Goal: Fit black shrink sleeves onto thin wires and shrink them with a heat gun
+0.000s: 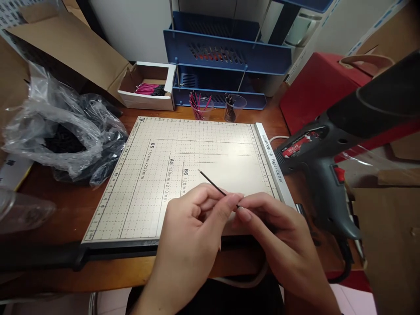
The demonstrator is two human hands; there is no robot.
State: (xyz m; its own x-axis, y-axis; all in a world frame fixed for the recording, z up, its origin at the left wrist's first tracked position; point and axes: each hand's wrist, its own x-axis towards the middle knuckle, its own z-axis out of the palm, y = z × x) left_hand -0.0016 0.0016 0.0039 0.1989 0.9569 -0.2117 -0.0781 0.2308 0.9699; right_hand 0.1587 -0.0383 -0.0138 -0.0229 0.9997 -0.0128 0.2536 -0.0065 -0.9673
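Both my hands meet over the near edge of a beige paper cutter board (157,175). My left hand (193,232) and my right hand (278,232) pinch a thin black wire (211,183) between their fingertips. The wire's free end, tipped pale, points up and to the left over the board's B6 marking. All fingers are curled closed around the pinch.
A grey heat gun (328,175) stands at the right beside the cutter. Two clear cups of wires (201,107) sit behind the board, with a white box of pink wires (149,87) and blue trays (226,52). A plastic bag (62,131) lies at left.
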